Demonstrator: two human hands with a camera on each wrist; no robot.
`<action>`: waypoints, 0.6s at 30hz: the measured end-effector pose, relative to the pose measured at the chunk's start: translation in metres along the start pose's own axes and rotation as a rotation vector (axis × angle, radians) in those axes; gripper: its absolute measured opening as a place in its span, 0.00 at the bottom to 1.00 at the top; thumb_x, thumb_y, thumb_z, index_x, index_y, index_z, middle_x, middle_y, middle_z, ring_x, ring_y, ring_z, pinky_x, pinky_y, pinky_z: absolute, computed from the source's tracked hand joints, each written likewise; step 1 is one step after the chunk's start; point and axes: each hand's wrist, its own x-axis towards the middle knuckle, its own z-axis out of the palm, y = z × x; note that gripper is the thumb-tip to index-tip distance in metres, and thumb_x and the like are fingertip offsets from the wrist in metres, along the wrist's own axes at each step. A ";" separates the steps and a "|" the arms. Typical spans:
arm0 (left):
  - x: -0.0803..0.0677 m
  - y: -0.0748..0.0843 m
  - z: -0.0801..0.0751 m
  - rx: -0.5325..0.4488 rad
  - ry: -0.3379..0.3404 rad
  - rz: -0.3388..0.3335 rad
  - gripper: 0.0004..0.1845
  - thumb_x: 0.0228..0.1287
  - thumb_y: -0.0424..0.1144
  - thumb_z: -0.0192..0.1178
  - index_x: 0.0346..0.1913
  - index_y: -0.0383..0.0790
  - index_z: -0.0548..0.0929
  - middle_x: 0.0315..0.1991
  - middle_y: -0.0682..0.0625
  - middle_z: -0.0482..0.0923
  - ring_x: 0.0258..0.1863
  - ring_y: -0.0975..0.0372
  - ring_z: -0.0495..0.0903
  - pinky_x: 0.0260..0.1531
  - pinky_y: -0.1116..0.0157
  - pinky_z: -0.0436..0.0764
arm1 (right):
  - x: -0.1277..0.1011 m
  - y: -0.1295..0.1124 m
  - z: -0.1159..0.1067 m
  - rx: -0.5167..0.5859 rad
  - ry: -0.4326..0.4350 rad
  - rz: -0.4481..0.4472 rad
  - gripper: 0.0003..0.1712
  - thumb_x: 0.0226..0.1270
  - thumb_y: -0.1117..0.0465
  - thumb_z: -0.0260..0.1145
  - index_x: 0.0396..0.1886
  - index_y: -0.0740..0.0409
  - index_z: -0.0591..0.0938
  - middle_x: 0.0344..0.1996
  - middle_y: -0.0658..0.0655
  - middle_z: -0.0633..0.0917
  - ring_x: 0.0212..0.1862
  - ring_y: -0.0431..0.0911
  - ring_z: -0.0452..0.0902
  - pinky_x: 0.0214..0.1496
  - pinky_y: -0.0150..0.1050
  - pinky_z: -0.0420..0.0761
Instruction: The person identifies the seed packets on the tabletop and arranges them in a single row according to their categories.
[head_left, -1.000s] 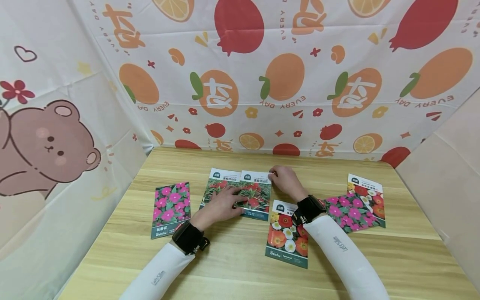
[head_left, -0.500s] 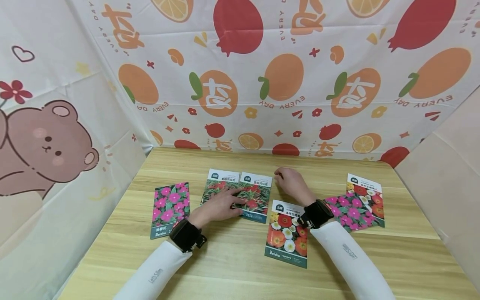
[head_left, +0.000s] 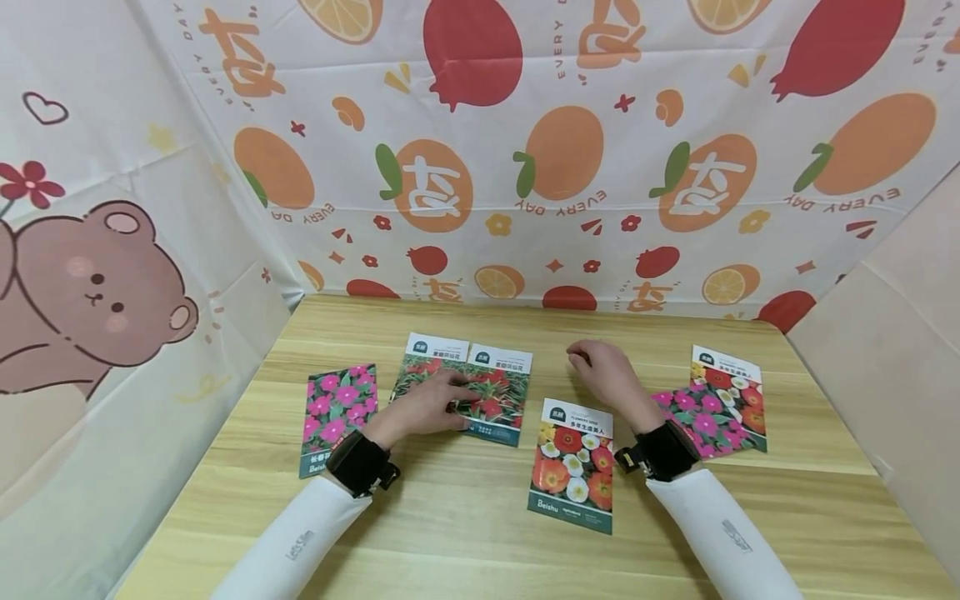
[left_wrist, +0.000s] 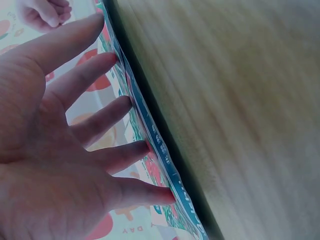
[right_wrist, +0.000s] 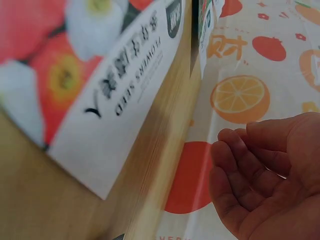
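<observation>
Two seed packets with red and green plants lie side by side, one [head_left: 423, 360] partly under the other [head_left: 501, 379]. My left hand [head_left: 438, 402] rests flat on both with its fingers spread. In the left wrist view the left hand's fingers [left_wrist: 100, 117] press on the packet's teal edge [left_wrist: 152, 140]. My right hand [head_left: 600, 371] is to the right of these packets, loosely curled over the table [head_left: 465, 517], and holds nothing. The right wrist view shows its bent fingers [right_wrist: 250, 165] empty. A packet of red, white and yellow flowers [head_left: 573, 467] lies just in front of the right hand.
A pink-flower packet [head_left: 339, 417] lies left of my left hand. To the right, another pink-flower packet [head_left: 701, 423] sits partly under a red-and-white-flower packet [head_left: 729, 385]. Printed fruit cloth [head_left: 525, 167] walls the table at the back and sides.
My right hand let go of the right packet's top corner and drew back to the right. My left hand slid the two packets a little to the left.
</observation>
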 end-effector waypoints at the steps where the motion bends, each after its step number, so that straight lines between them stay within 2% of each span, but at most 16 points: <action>1: 0.000 -0.001 0.000 0.004 0.001 0.005 0.26 0.69 0.42 0.70 0.68 0.43 0.81 0.71 0.36 0.68 0.69 0.43 0.70 0.61 0.39 0.74 | -0.003 0.000 0.000 -0.003 -0.008 0.000 0.14 0.81 0.63 0.60 0.56 0.67 0.85 0.46 0.63 0.88 0.41 0.50 0.81 0.44 0.49 0.79; 4: -0.001 -0.002 0.001 0.003 0.008 0.017 0.27 0.67 0.42 0.72 0.68 0.43 0.81 0.69 0.36 0.69 0.66 0.45 0.71 0.60 0.43 0.76 | -0.010 -0.003 0.001 -0.016 -0.030 0.005 0.14 0.80 0.62 0.61 0.56 0.66 0.85 0.47 0.62 0.87 0.43 0.50 0.82 0.46 0.48 0.80; 10: -0.002 -0.002 0.004 0.007 0.034 0.029 0.27 0.66 0.41 0.73 0.66 0.42 0.82 0.66 0.35 0.70 0.63 0.45 0.73 0.57 0.46 0.78 | -0.020 -0.008 0.000 -0.023 -0.031 0.014 0.14 0.80 0.62 0.62 0.56 0.65 0.85 0.46 0.61 0.87 0.39 0.49 0.78 0.43 0.45 0.78; 13: -0.002 -0.001 0.005 0.002 0.043 0.016 0.27 0.65 0.40 0.73 0.66 0.41 0.82 0.66 0.35 0.70 0.63 0.45 0.73 0.57 0.44 0.78 | -0.022 -0.009 -0.001 -0.020 -0.021 0.017 0.14 0.80 0.62 0.62 0.56 0.66 0.85 0.45 0.61 0.87 0.38 0.48 0.77 0.41 0.44 0.77; 18: -0.001 0.002 0.006 0.005 0.058 -0.031 0.26 0.66 0.40 0.73 0.67 0.43 0.82 0.68 0.35 0.69 0.65 0.45 0.72 0.59 0.36 0.73 | -0.026 -0.010 -0.002 0.010 0.001 0.024 0.16 0.81 0.61 0.61 0.59 0.65 0.84 0.45 0.60 0.86 0.39 0.48 0.77 0.43 0.45 0.77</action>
